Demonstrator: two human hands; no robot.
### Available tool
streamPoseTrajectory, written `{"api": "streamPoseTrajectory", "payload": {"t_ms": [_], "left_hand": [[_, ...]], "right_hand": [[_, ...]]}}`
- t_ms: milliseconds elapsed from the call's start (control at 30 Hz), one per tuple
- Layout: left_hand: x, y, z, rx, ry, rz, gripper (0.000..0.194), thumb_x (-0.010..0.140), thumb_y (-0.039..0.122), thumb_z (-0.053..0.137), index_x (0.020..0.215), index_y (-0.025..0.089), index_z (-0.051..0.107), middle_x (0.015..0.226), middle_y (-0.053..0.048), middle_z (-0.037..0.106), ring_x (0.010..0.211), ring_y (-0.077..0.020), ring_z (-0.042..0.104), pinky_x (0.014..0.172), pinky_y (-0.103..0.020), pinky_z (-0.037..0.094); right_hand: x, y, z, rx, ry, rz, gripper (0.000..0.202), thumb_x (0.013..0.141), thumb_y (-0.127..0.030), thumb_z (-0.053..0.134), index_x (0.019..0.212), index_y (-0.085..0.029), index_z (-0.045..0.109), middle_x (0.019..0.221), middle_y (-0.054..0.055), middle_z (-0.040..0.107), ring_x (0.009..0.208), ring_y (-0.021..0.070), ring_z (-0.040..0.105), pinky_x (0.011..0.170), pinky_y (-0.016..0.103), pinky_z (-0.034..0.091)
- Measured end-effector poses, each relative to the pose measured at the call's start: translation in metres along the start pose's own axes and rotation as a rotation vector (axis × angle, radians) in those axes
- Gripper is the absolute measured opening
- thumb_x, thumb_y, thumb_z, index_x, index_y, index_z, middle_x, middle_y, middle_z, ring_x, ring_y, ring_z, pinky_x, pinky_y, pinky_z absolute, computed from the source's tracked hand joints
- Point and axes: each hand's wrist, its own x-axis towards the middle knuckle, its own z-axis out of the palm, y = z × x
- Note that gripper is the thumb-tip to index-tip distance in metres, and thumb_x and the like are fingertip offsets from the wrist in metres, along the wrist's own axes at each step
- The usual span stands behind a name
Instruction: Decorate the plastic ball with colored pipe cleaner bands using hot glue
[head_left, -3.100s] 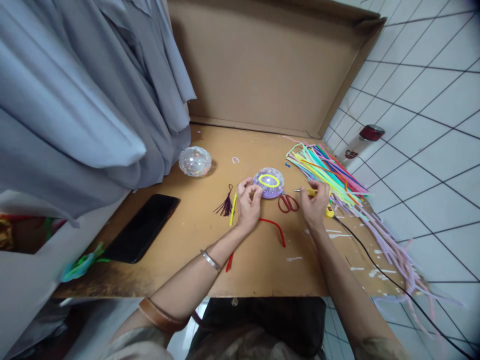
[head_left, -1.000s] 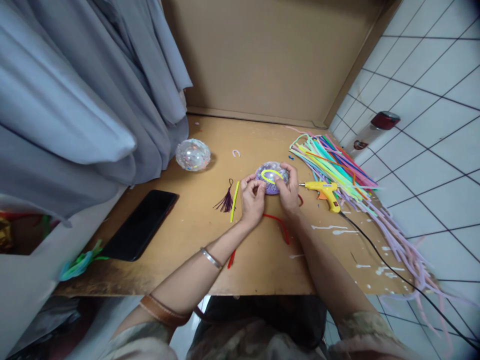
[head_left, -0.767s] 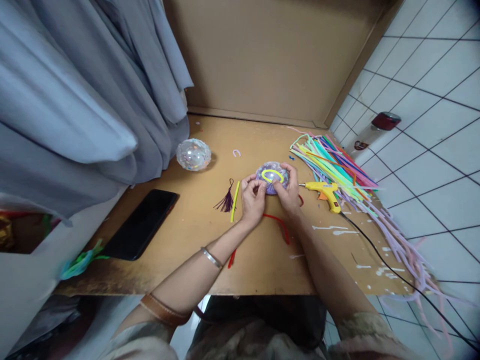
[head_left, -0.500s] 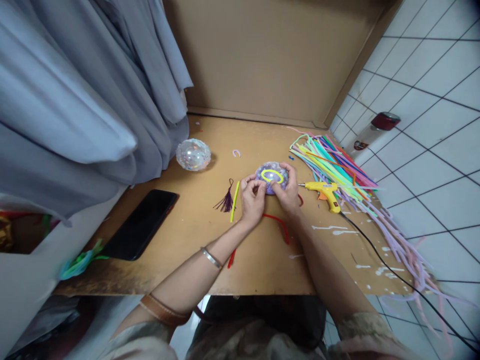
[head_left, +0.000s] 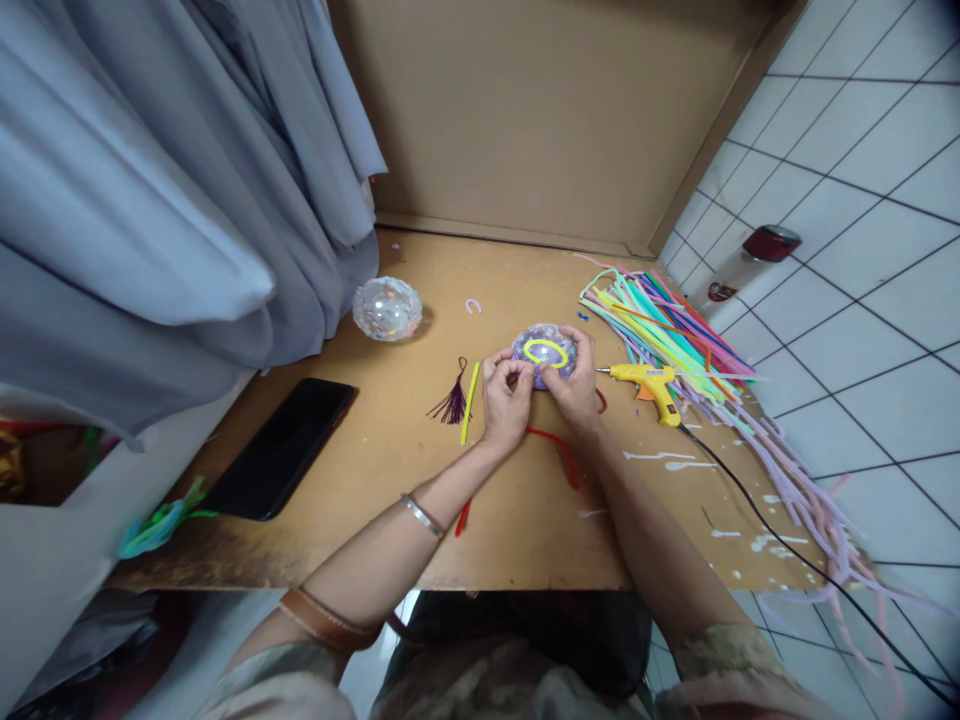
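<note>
Your right hand (head_left: 576,388) left the glue gun (head_left: 649,384); with your left hand (head_left: 504,398), it pinches the purple dome (head_left: 544,355), yellow ring (head_left: 545,351) already on.

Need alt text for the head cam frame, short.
Both hands, left hand and right hand, grip a purple dome with a yellow ring on a brown table. A yellow glue gun and colourful pipe cleaners lie right; a black phone lies left.

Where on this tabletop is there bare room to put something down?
Bare wood lies between the clear glitter dome and the cardboard back wall, and between the black phone and the left hand. It is crowded around the glue gun and pipe cleaners.
</note>
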Motion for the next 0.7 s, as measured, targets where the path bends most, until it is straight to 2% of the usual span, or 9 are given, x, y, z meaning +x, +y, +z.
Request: {"api": "streamPoseTrajectory", "payload": {"t_ms": [700], "left_hand": [[0.0028,0.0043,-0.0055,0.04,-0.048,0.056,0.009,0.085,0.023,0.067,0.077,0.018,0.067,0.114,-0.011,0.059,0.119,-0.0234,0.057,0.104,-0.041,0.049]], "right_hand": [[0.0007,0.001,0.0016,-0.001,0.033,0.003,0.051,0.073,-0.036,0.067,0.121,-0.025,0.051,0.121,0.01,0.057,0.118,0.03,0.056,0.107,0.051,0.045]]}}
